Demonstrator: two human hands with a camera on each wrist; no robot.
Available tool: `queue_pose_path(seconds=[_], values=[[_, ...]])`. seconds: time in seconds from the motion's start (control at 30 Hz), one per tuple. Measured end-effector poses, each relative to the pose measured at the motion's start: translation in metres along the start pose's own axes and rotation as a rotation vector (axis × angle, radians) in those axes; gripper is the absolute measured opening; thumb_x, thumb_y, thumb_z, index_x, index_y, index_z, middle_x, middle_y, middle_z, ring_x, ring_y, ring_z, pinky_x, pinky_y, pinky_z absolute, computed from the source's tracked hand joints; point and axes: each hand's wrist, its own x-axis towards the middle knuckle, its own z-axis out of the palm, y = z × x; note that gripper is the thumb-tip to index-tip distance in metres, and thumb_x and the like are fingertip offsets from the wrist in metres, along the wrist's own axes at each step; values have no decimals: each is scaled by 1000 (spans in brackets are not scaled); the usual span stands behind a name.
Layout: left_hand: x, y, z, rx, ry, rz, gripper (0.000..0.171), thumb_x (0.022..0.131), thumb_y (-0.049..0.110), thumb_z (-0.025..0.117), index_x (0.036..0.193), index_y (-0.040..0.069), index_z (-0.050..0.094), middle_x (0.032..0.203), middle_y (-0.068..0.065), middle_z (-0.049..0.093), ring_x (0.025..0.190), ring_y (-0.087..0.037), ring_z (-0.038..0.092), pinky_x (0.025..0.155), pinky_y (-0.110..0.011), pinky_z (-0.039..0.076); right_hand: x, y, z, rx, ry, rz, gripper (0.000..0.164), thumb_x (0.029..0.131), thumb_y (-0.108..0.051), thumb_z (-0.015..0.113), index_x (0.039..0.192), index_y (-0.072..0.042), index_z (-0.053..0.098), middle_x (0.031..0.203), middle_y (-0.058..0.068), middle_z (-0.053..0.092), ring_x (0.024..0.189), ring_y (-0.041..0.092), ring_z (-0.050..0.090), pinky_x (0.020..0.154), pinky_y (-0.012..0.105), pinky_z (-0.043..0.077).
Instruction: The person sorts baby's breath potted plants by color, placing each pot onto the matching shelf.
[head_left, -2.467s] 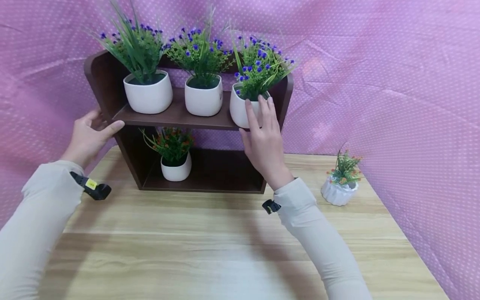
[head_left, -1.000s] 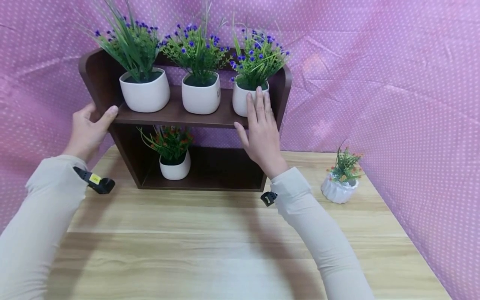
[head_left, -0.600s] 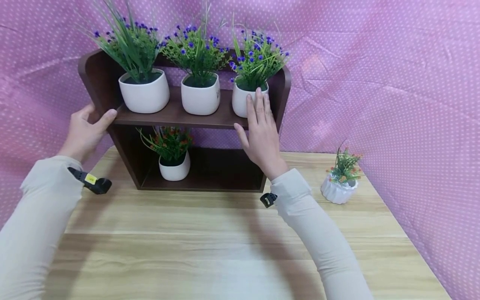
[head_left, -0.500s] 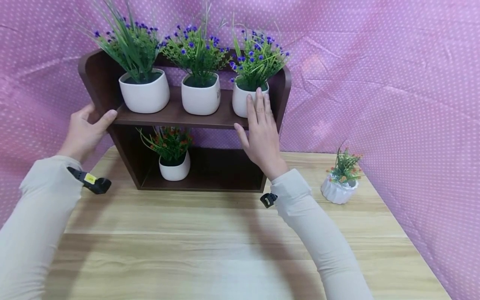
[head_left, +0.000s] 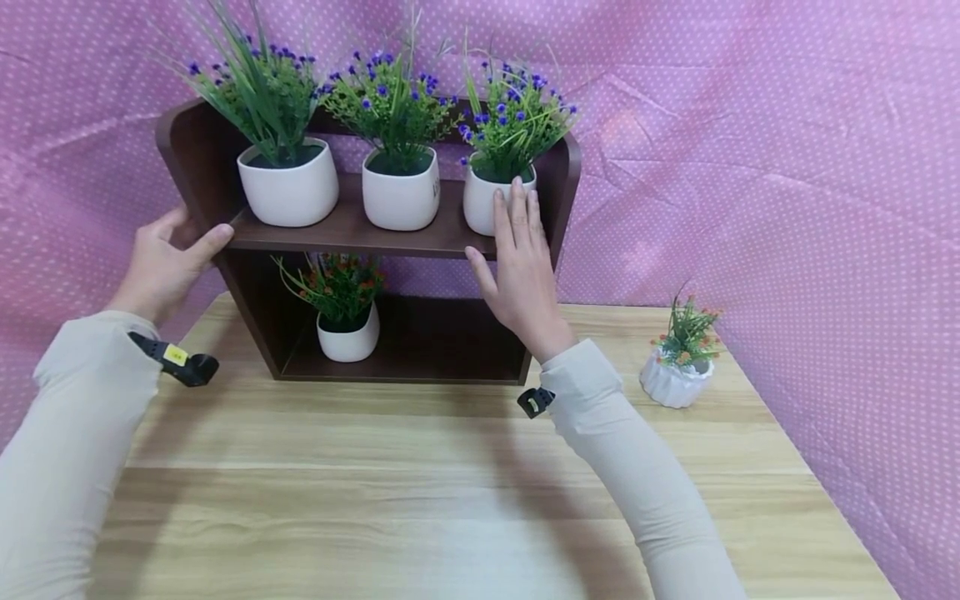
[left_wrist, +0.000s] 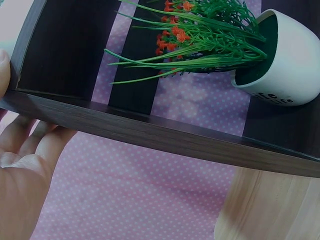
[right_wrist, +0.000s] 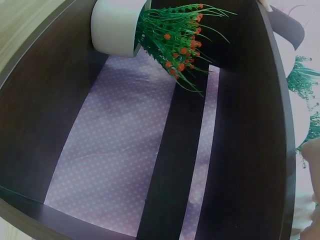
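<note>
My left hand [head_left: 161,265] grips the left side of the dark brown two-tier shelf [head_left: 360,240], its thumb on the front edge; the left wrist view shows fingers on the outer face of the side panel. With fingers straight, my right hand [head_left: 525,287] lies against the front of the right-hand white flowerpot [head_left: 478,204], which has blue flowers and stands on the upper tier. A middle white flowerpot [head_left: 401,196] and a left white flowerpot [head_left: 291,190] stand beside it in a row. On the lower tier sits an orange-flowered pot [head_left: 349,335].
A small fluted white pot [head_left: 675,382] with orange flowers stands on the wooden table [head_left: 420,483], right of the shelf. Pink dotted cloth [head_left: 720,167] hangs behind and at the sides. The right forearm crosses in front of the shelf's lower right corner.
Since the oldest frame, the right-hand flowerpot has moved back from the shelf's front edge, my right hand following against it. Over the last second both hands have stayed nearly still.
</note>
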Motion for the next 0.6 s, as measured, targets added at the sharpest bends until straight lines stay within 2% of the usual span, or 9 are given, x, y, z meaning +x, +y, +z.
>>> queue_pose_path(seconds=[0.13, 0.43, 0.6], values=[[0, -1, 2, -106, -3, 8, 62, 86, 13, 72, 142, 13, 46, 109, 8, 65, 91, 0, 61, 70, -9, 52, 0, -1, -3, 19, 17, -8, 70, 100, -37, 47, 151, 2, 18, 159, 18, 6, 147, 33, 0, 121, 38, 4], [-1, -3, 2, -143, -3, 18, 61, 86, 12, 72, 142, 15, 47, 112, 7, 65, 92, -2, 62, 69, -10, 52, 1, -10, -25, 143, 117, -26, 68, 98, -32, 53, 148, 4, 25, 156, 23, 18, 145, 36, 10, 121, 38, 6], [-1, -4, 1, -102, 6, -2, 63, 86, 15, 72, 144, 17, 45, 120, 7, 63, 94, -1, 61, 69, -9, 52, 1, -12, -46, 224, 186, -40, 68, 96, -29, 56, 147, 5, 27, 155, 24, 22, 146, 35, 11, 121, 39, 7]])
